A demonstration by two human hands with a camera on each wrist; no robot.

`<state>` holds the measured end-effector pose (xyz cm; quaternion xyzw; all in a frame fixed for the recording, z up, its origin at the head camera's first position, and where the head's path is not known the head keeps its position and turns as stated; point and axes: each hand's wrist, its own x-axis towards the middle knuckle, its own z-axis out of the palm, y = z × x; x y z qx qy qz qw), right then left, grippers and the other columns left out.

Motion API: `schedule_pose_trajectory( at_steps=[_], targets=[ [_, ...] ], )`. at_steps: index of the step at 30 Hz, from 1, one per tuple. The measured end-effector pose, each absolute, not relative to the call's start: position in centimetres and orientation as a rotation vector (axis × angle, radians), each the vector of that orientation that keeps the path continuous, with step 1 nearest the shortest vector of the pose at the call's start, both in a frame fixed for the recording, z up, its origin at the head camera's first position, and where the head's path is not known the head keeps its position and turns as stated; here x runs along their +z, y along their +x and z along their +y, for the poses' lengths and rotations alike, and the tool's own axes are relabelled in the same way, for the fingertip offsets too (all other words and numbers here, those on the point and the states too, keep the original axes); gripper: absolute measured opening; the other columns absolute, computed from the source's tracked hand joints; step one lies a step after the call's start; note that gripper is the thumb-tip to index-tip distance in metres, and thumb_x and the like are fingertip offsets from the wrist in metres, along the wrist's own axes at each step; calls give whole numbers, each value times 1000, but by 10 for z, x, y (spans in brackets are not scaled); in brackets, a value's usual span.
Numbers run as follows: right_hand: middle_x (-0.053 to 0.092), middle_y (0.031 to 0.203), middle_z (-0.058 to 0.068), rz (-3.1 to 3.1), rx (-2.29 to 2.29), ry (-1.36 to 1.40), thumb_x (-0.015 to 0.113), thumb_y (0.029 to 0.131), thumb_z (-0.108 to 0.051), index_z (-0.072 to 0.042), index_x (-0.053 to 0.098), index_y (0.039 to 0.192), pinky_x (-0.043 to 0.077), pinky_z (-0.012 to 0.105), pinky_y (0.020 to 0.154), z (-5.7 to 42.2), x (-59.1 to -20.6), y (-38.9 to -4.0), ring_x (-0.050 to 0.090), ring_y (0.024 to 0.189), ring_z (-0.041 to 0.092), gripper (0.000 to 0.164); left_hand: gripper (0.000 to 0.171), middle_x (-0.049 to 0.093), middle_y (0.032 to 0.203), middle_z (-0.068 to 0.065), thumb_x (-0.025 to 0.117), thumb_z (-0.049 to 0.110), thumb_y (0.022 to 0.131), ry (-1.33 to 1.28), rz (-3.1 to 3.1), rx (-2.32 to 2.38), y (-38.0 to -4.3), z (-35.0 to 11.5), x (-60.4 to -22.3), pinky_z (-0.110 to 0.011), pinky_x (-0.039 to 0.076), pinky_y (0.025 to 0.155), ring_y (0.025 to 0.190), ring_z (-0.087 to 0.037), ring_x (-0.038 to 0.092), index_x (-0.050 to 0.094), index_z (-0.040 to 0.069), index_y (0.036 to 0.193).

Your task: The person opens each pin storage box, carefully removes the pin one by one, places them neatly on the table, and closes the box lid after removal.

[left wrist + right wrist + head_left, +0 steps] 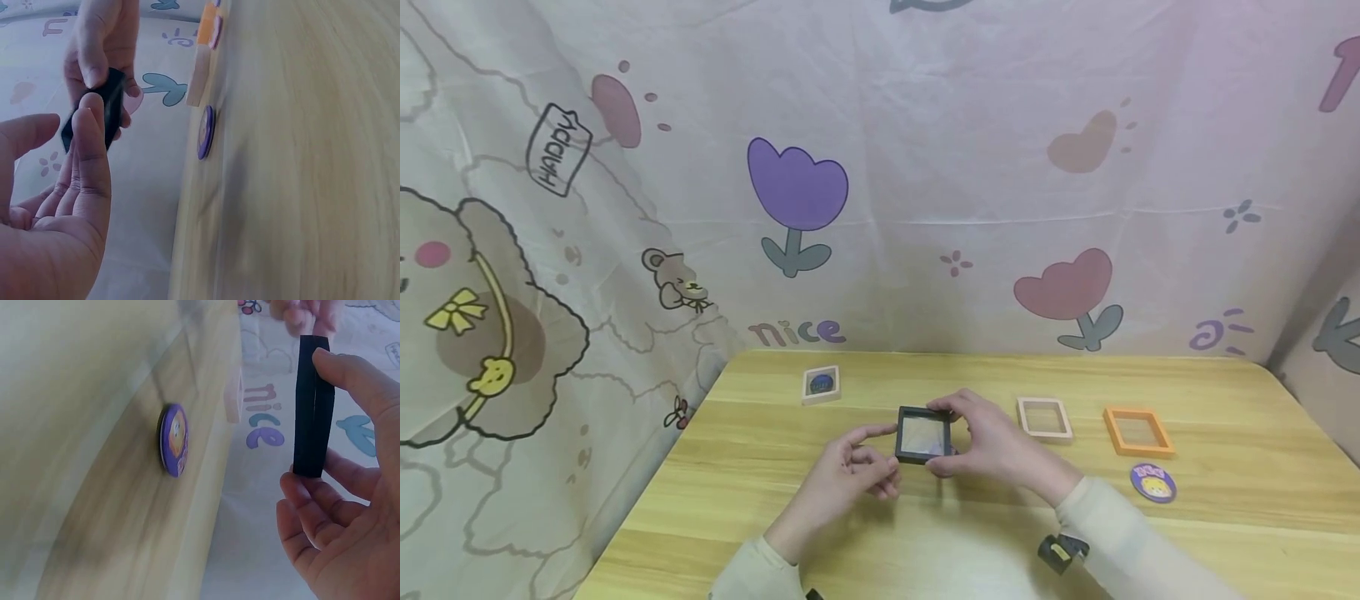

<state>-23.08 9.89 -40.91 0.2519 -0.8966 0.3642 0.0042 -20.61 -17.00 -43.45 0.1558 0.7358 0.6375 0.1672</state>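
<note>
My right hand (981, 437) grips a square black display frame (900, 435) with a clear film in its middle, thumb on one edge and fingers on the opposite one. In the right wrist view the black frame (305, 412) shows edge-on, with a thin seam along its side. The left hand (857, 467) is at the frame's left side, index finger stretched to its edge; in the left wrist view its thumb stands apart from the frame. A round purple badge (175, 440) lies on the table below, mostly hidden behind the frame in the head view.
At the back left of the wooden table (737, 467) lies a white frame (811, 398) with a dark blue round piece in it. To the right are a pale pink frame (1045, 435), an orange frame (1138, 450) and a second purple badge (1153, 483). A printed cloth (917, 275) hangs behind.
</note>
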Motion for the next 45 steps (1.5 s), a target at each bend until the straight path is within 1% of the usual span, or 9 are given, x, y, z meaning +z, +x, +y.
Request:
schedule_pose_trajectory(
  at_steps=[3, 6, 9, 12, 19, 27, 34, 39, 45],
  targets=[
    [70, 126, 4, -2824, 1134, 753, 99, 75, -35, -10, 65, 141, 60, 53, 102, 100, -410, -235, 67, 118, 27, 79, 54, 76, 103, -28, 69, 11, 104, 465, 2073, 1823, -206, -170, -434, -27, 67, 75, 78, -13, 77, 51, 0, 154],
    [70, 126, 5, -2830, 1119, 734, 99, 75, -34, -8, 65, 142, 60, 55, 104, 101, -411, -239, 68, 119, 29, 79, 50, 77, 101, -23, 69, 12, 104, 475, 2063, 1830, -204, -170, -433, -26, 66, 75, 78, -13, 77, 54, -2, 150],
    [70, 129, 9, -2835, 1117, 720, 98, 76, -33, -6, 64, 143, 59, 58, 106, 102, -412, -245, 68, 121, 32, 80, 45, 77, 100, -22, 69, 13, 104, 456, 2067, 1827, -203, -170, -433, -26, 66, 75, 77, -13, 76, 58, -3, 146],
    [69, 133, 14, -2853, 1116, 696, 97, 77, -33, -4, 62, 144, 58, 60, 107, 102, -414, -252, 67, 123, 36, 81, 41, 76, 102, -26, 68, 14, 105, 447, 2084, 1811, -202, -171, -433, -26, 67, 75, 78, -12, 76, 62, -4, 141],
    [65, 138, 21, -2877, 1086, 663, 96, 79, -30, -2, 60, 147, 57, 61, 108, 103, -416, -268, 66, 124, 40, 83, 32, 76, 103, -28, 68, 17, 106, 463, 2104, 1794, -200, -172, -434, -26, 67, 75, 78, -12, 76, 67, -1, 132],
    [65, 140, 23, -2912, 1062, 606, 94, 81, -28, -1, 57, 150, 53, 64, 111, 105, -419, -281, 64, 128, 43, 83, 39, 73, 106, -35, 67, 16, 106, 485, 2097, 1780, -200, -173, -432, -25, 66, 74, 78, -10, 76, 62, -11, 134],
    [63, 141, 25, -2943, 1076, 578, 95, 80, -26, 0, 57, 150, 52, 65, 112, 106, -428, -289, 63, 130, 46, 84, 31, 71, 108, -39, 67, 14, 105, 480, 2079, 1765, -199, -171, -431, -24, 66, 74, 78, -11, 76, 68, -6, 128],
    [62, 144, 26, -2965, 1099, 588, 95, 81, -26, 1, 56, 151, 51, 64, 115, 105, -435, -293, 62, 131, 45, 84, 35, 70, 110, -41, 66, 13, 105, 487, 2081, 1743, -201, -172, -430, -23, 66, 74, 78, -10, 75, 65, -11, 130],
    [61, 146, 28, -2983, 1095, 609, 94, 82, -27, 3, 54, 152, 52, 62, 114, 104, -442, -297, 62, 129, 44, 86, 36, 73, 108, -36, 66, 13, 105, 497, 2088, 1734, -205, -169, -428, -25, 66, 76, 79, -11, 76, 63, -12, 131]
  ],
)
